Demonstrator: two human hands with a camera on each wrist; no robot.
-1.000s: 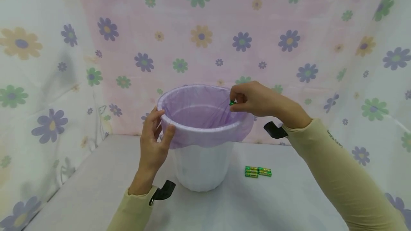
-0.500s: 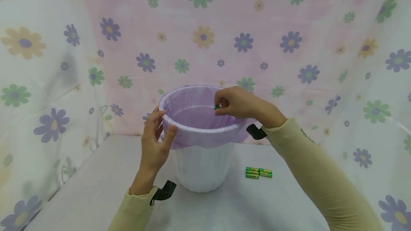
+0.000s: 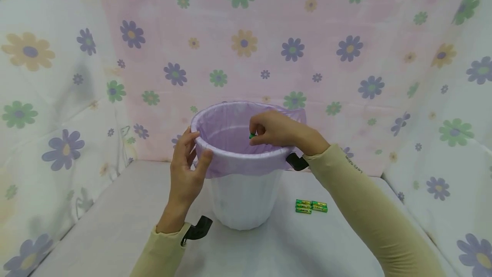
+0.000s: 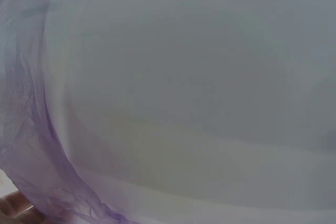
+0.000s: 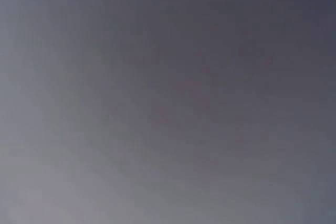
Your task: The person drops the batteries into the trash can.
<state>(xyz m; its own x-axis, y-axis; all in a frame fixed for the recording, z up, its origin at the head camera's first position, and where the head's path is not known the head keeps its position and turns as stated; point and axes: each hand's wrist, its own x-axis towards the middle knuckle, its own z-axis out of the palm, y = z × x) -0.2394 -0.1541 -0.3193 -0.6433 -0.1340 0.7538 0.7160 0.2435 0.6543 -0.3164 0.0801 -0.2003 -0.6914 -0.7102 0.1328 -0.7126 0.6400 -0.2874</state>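
"Fingers [image 3: 253, 120] of right hand [image 3: 277, 129]: status?"

"Closed in a pinch on a green battery [image 3: 252, 136], mostly hidden."

"Change since one second ago?"

"Moved left and slightly lower, from near the right side of the rim [image 3: 246, 156] to over the opening of the bin [image 3: 242, 202]. Judged: in position for release; release not yet made."

"Battery relative to fingers?"

"Held at the tips. At left hand [image 3: 186, 176]: grip on left rim. On tabletop [image 3: 338, 243], right of bin: five more batteries [image 3: 303, 205]."

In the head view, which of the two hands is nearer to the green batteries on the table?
Right. The right hand is at the mouth of the bin, above and left of the batteries; the left hand holds the bin's left side, farther away.
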